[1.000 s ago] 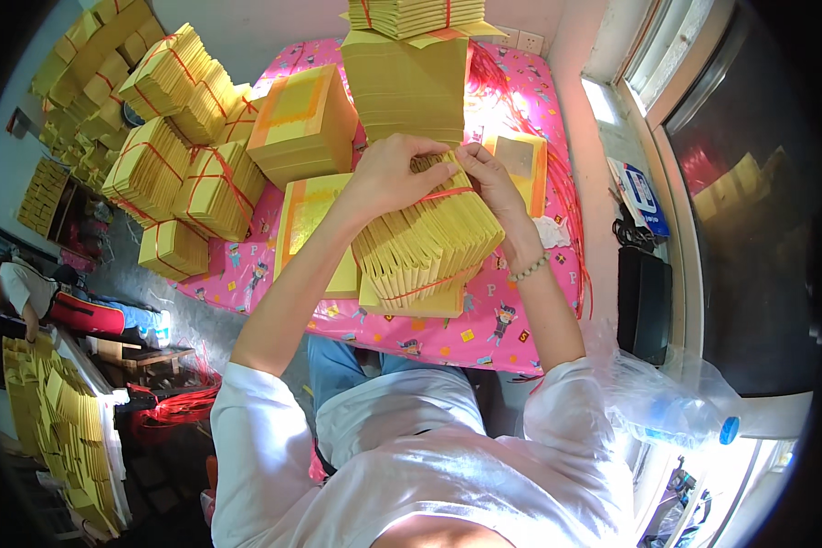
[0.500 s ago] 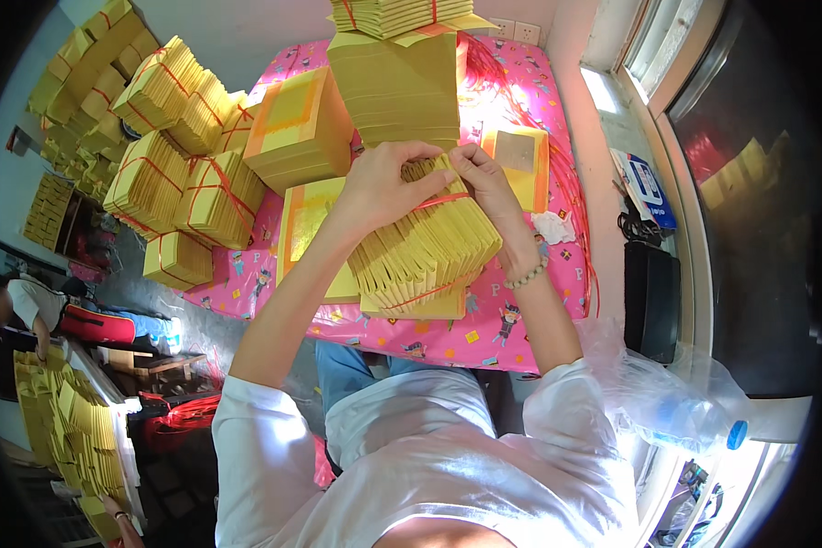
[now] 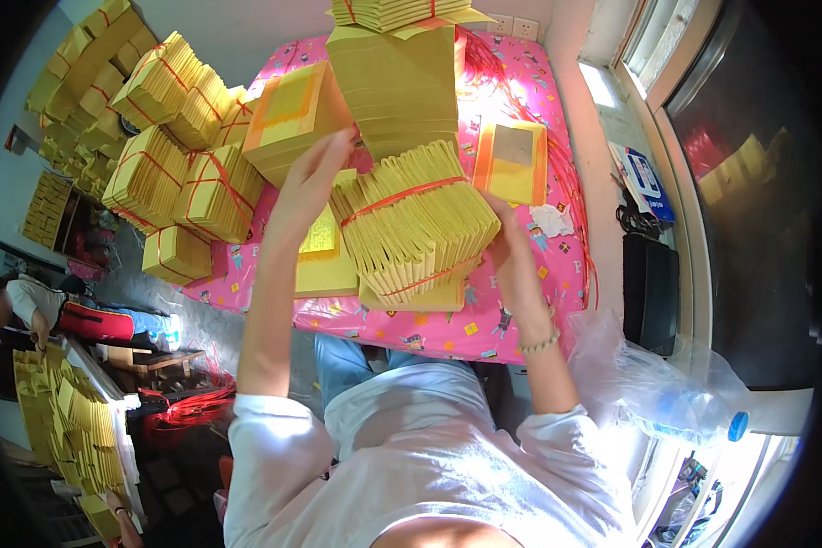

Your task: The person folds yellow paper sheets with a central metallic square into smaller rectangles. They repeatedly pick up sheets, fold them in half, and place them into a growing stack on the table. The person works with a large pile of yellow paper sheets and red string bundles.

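Note:
A bundle of folded yellow paper packets (image 3: 420, 228), tied round with red plastic string, sits tilted in front of me near the table's front edge. My right hand (image 3: 511, 242) holds its right side, the fingertips partly hidden behind it. Off the bundle, to its upper left, my left hand (image 3: 312, 173) is raised with fingers stretched out and nothing visible in them. Beneath and left of the bundle lie flat yellow paper stacks, one with a gold patch (image 3: 320, 237). Behind it rises a tall yellow paper stack (image 3: 393, 87) with tied packets on top.
Tied yellow bundles (image 3: 142, 178) are piled on the left of the pink patterned table cover (image 3: 521, 320). Red strings (image 3: 484, 68) and crumpled white tissue (image 3: 552, 219) lie at the right. A plastic bag with a bottle (image 3: 685, 416) is near my right elbow. Another person (image 3: 41, 310) works at the far left.
My left hand has left the string at the bundle's top and moved left. My right hand has slid down to the bundle's right side. The bundle has turned slightly.

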Tool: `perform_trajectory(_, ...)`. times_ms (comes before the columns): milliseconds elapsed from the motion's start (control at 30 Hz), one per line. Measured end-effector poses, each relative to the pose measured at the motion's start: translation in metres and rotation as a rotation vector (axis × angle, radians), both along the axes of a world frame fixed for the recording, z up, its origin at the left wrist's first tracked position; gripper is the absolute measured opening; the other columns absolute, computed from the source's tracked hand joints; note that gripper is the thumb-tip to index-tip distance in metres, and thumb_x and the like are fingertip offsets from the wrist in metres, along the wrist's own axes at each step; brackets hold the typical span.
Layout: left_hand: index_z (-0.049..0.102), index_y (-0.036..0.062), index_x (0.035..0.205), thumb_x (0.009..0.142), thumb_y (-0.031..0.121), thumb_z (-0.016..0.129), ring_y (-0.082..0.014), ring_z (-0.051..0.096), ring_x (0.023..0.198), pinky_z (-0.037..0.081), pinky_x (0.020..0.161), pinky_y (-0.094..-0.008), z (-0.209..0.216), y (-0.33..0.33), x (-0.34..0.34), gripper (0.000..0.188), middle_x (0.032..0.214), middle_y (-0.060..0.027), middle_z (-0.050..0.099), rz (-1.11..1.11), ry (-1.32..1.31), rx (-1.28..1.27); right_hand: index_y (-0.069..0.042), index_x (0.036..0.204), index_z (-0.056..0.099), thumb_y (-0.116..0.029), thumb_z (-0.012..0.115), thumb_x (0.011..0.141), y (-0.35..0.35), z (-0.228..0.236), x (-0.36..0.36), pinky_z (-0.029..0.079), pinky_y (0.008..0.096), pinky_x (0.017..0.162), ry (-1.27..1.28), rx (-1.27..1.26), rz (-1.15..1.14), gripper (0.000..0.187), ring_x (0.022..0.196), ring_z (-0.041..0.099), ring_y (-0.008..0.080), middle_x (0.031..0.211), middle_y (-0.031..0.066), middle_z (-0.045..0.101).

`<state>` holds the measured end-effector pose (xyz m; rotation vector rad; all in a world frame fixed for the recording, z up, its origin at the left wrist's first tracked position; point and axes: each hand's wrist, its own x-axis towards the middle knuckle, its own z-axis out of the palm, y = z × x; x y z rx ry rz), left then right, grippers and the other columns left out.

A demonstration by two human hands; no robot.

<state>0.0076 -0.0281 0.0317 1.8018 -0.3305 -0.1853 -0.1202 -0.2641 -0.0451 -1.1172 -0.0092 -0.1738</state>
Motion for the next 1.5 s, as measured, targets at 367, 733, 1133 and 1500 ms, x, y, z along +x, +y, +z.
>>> perform_trajectory(367,0.048,-0.0003,0.122,0.097,0.045,0.044,-0.0189,0.052,0.112,0.041,0.096,-0.0338,-0.040,-0.015,-0.076,0.052,0.117,-0.0098,0.054,0.332,-0.172,-0.662,0.000,0.135,0.041,-0.059,0.040,0.093,0.020,0.038,0.022,0.025,0.0431,0.110,-0.534,-0.584,-0.110,0.073,0.133,0.034,0.0314,0.134,0.0179,0.044)
perform_trajectory(733,0.052,-0.0054,0.117,0.087,0.035,0.063,-0.0174,0.055,0.104,0.042,0.091,-0.0321,-0.147,0.036,-0.118,0.051,0.106,-0.0111,0.060,0.170,-0.302,-0.565,-0.011,0.128,0.054,-0.068,0.056,0.077,0.018,0.019,0.008,0.010,0.0591,0.111,-0.736,-1.133,0.080,0.077,0.136,0.029,0.0398,0.139,0.0151,0.044)
perform_trajectory(1133,0.065,0.0034,0.106,0.071,0.017,0.080,-0.0287,0.058,0.110,0.046,0.091,-0.0377,-0.026,0.052,-0.114,0.041,0.118,-0.0153,0.060,-0.015,-0.826,-0.064,-0.012,0.126,0.058,-0.025,0.073,0.074,0.036,0.056,-0.035,0.026,0.0547,0.110,-0.519,-1.173,0.102,0.056,0.133,0.037,0.0370,0.136,0.0145,0.047)
perform_trajectory(1500,0.069,0.0064,0.098,0.076,0.009,0.075,-0.0255,0.060,0.107,0.046,0.091,-0.0366,-0.017,0.056,-0.108,0.023,0.105,-0.0083,0.067,-0.145,-0.566,0.004,-0.008,0.120,0.061,-0.018,0.074,0.075,0.035,0.092,-0.043,0.042,0.0436,0.100,-0.438,-1.346,0.208,0.048,0.126,0.046,0.0358,0.129,0.0161,0.053)
